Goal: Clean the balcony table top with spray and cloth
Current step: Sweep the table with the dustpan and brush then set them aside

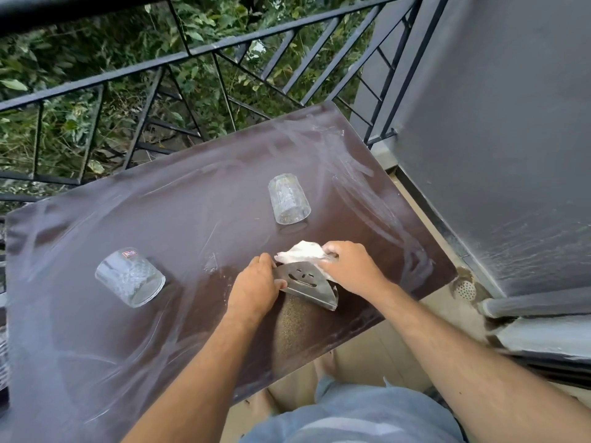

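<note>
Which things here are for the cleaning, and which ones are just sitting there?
For the cleaning:
white cloth, in the right hand
brown table top, streaked
metal holder, steadied by the left hand

Just sitting there:
glass with a sticker
farther glass
floor drain

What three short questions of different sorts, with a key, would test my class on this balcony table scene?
1. True or false: both glasses stand upright.
2. Which hand holds the cloth? A) left B) right
3. Fill in: the left hand steadies a metal ____.

Key
1. False: the near glass and far glass stand upside down on the table.
2. B: the right hand.
3. Holder.
</note>
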Tool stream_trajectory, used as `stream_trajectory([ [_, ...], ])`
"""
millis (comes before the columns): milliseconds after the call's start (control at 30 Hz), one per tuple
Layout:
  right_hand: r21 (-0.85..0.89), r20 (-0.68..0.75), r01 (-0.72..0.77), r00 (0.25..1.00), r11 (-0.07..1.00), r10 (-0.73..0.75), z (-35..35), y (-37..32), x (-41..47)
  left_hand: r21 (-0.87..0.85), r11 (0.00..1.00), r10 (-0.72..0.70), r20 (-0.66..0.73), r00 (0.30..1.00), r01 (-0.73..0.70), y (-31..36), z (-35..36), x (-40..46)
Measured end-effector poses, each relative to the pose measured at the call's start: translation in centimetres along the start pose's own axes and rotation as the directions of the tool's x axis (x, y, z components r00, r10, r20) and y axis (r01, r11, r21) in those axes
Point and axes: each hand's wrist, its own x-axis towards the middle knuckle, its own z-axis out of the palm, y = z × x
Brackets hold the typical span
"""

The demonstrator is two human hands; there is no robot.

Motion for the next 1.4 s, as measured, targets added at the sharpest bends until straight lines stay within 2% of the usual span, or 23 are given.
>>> stream_trajectory([
  [233, 0.004, -0.027, -0.023, 0.999, 1.0, 0.024, 1.8, -0.1, -2.6, -0.028, 1.0, 0.005, -0.022, 1.0, -0.006, -1.2, 0.5, -1.4],
  [367, -0.045, -0.049, 0.028, 0.998, 0.999, -0.03, 2.4, -0.4, -3.8, -0.069, 0.997, 0.019, -0.025, 1.0, -0.021, -1.9, 0.7, -2.1],
  [567, -0.169, 0.018, 0.086, 0.996, 0.982, -0.084, 2.8, -0.2, -4.5, -0.093, 0.994, 0.049, -0.048, 0.998, -0.053, -2.5, 1.0, -2.6],
  [700, -0.332, 0.107, 0.114, 0.991, 0.936, -0.083, 3.0, -0.4, -5.0, -0.091, 0.994, 0.057, -0.045, 0.997, -0.061, -2.9, 1.3, -2.7],
  [933, -0.249, 0.117, 0.075, 0.992, 0.966, -0.047, 4.0, 0.6, -5.3, -0.092, 0.993, 0.069, -0.042, 0.997, -0.072, -3.2, 1.5, -3.0],
  [1033, -0.234, 0.062, 0.096, 0.995, 0.968, -0.084, 4.4, 0.9, -5.6, -0.088, 0.993, 0.07, -0.035, 0.997, -0.073, -3.2, 1.5, -3.0],
  [1233, -0.114, -0.162, 0.064, 0.983, 0.991, -0.082, 4.6, 1.3, -6.3, -0.054, 0.994, 0.093, -0.046, 0.995, -0.096, -3.2, 1.2, -3.3],
  [1400, -0.072, -0.304, 0.144, 0.939, 0.987, -0.159, 4.9, 1.2, -7.2, -0.009, 0.991, 0.133, -0.094, 0.987, -0.135, -3.4, 0.4, -3.9],
])
